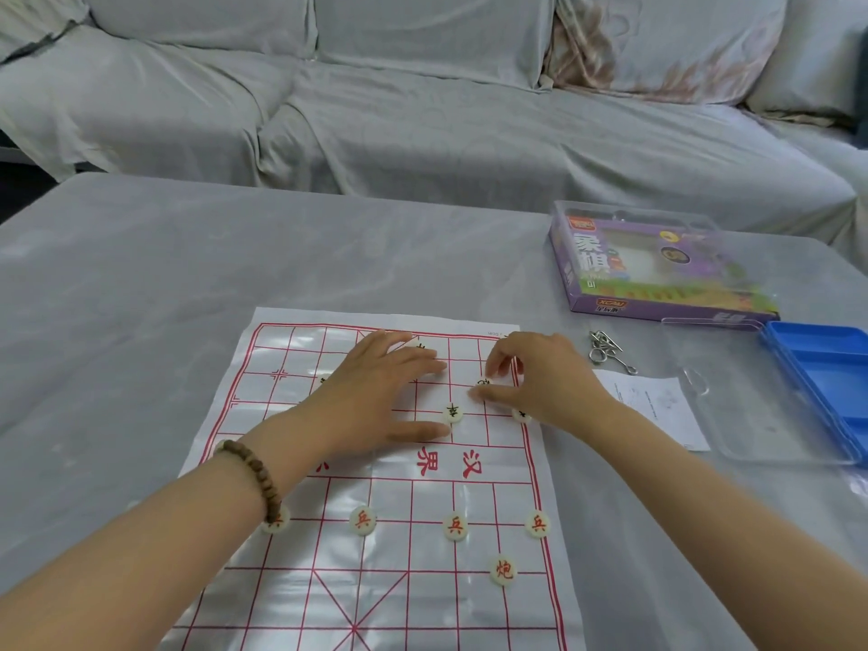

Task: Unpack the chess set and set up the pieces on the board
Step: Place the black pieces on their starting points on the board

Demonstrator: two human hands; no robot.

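A plastic-sheet Chinese chess board (329, 580) with red lines lies on the table. Several round white pieces with red characters stand on its near half, among them a soldier (455, 527) and a cannon (503, 570). Black-character pieces sit on the far half, one (453, 412) just beyond my left thumb. My left hand (375, 392) lies flat on the far half with straight fingers, covering some pieces. My right hand (540, 378) reaches over the far right corner and pinches a small white piece (484, 382) between thumb and fingers.
A purple game box (657, 270) stands at the far right of the table. Nearer are a clear lid (761, 415), a blue tray (826, 368), a paper leaflet (657, 406) and metal ring puzzles (606, 352). A covered sofa (422, 110) stands behind the table.
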